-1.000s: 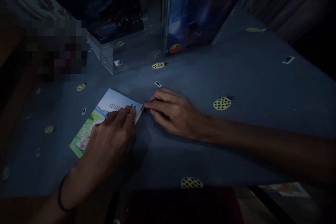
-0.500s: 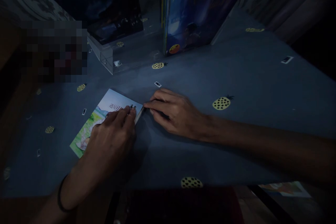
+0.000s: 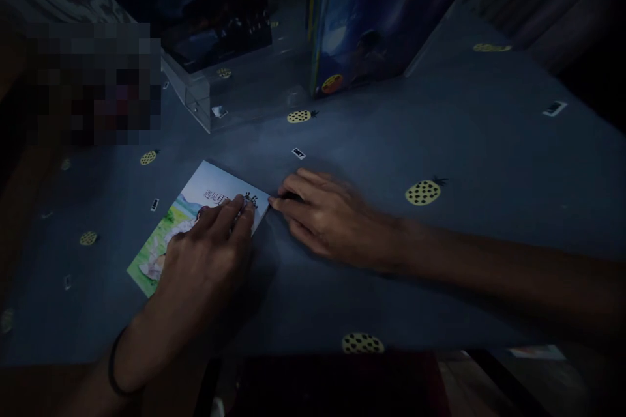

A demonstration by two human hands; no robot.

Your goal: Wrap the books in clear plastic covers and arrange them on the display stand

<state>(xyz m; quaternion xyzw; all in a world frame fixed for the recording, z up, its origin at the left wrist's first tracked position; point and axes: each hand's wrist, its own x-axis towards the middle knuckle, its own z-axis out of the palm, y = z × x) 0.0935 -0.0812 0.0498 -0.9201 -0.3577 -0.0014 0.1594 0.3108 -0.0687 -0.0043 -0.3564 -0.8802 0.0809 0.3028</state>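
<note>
The left hand lies flat on a blue-and-green illustrated booklet (dark lettering); the right hand touches its corner, grip unclear.

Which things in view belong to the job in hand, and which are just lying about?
Part of the job:
booklet, under the left hand, with the right hand at one corner

Just around it:
upright books
clear stand
patterned tablecloth
</note>
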